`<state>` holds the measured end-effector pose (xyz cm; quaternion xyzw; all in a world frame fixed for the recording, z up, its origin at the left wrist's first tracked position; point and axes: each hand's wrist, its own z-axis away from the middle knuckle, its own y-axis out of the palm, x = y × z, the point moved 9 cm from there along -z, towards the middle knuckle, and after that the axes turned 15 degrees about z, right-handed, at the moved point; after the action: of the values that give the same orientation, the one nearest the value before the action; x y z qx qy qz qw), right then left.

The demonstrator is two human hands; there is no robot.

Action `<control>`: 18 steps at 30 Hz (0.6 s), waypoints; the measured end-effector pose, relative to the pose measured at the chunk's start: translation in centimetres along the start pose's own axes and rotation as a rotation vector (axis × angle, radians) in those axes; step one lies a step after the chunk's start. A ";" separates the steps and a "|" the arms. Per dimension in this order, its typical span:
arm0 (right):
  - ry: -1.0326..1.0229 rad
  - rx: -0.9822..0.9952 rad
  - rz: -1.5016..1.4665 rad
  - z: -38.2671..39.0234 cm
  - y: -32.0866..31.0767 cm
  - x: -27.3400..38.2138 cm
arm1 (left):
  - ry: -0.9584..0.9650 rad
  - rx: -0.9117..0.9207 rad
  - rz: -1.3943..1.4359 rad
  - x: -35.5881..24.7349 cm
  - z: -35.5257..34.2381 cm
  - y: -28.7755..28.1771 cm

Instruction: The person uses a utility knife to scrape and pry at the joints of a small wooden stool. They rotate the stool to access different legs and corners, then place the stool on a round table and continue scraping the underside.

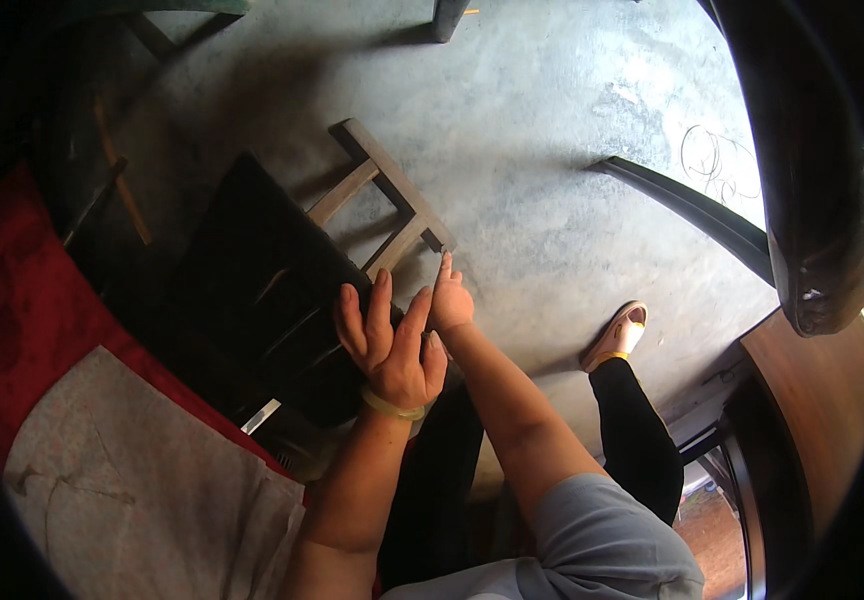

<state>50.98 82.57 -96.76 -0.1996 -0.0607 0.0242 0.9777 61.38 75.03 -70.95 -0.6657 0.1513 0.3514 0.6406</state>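
Observation:
My left hand (pixel 397 355), a bracelet at its wrist, has its fingers spread near the right edge of a black panel (pixel 232 280) with light streaks; no held object shows. Just to its right and partly behind it, my right hand (pixel 450 298) has some fingers curled, alongside a thin dark item I cannot make out. A wooden frame (pixel 385 165) lies beyond the panel, near my right fingertips. A short pale strip (pixel 260 416) is at the panel's lower edge.
Red cloth (pixel 7 275) and a greyish sheet (pixel 137 470) are at the left. My sandalled foot (pixel 620 330) is on the concrete floor (pixel 552 90). A dark seat (pixel 812 200), a curved dark leg (pixel 682 215) and a wooden top (pixel 812 410) are rightward. Loose wire (pixel 717 160) lies beyond.

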 end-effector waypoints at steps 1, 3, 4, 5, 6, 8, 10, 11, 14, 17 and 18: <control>0.008 -0.007 -0.012 -0.2 0.0 -0.2 | 0.000 0.003 0.000 -0.1 -0.2 0.0; 0.026 -0.015 -0.038 -0.4 0.2 -0.7 | -0.006 0.012 -0.002 -0.3 -0.4 -0.1; 0.033 -0.013 -0.050 -0.1 0.3 -0.7 | -0.013 0.018 -0.006 -0.3 -0.2 -0.1; 0.041 -0.011 -0.064 0.1 0.4 -0.8 | -0.020 0.025 -0.009 -0.4 0.0 -0.2; 0.045 0.009 -0.051 0.5 0.7 -0.9 | -0.025 0.026 -0.013 -0.5 0.2 -0.2; 0.050 0.043 -0.027 0.6 0.7 -1.1 | -0.029 0.022 -0.021 -0.5 0.4 -0.1; 0.023 0.033 -0.015 0.0 0.1 -0.8 | -0.020 0.008 -0.021 -0.3 0.0 -0.1; 0.011 0.030 -0.009 -0.1 -0.2 -0.7 | -0.018 0.002 -0.020 -0.3 -0.2 -0.1; -0.005 0.067 0.045 0.5 -0.5 -0.7 | -0.014 0.001 -0.025 -0.3 -0.1 -0.2; -0.011 0.027 0.039 0.5 -0.3 -1.1 | -0.001 0.003 -0.029 -0.4 -0.2 -0.1; 0.027 0.050 0.029 0.5 0.9 -2.2 | -0.003 0.005 -0.026 -0.4 -0.2 -0.1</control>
<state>48.73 83.44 -96.93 -0.1760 -0.0442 0.0371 0.9827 61.21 74.75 -70.62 -0.6655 0.1426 0.3434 0.6472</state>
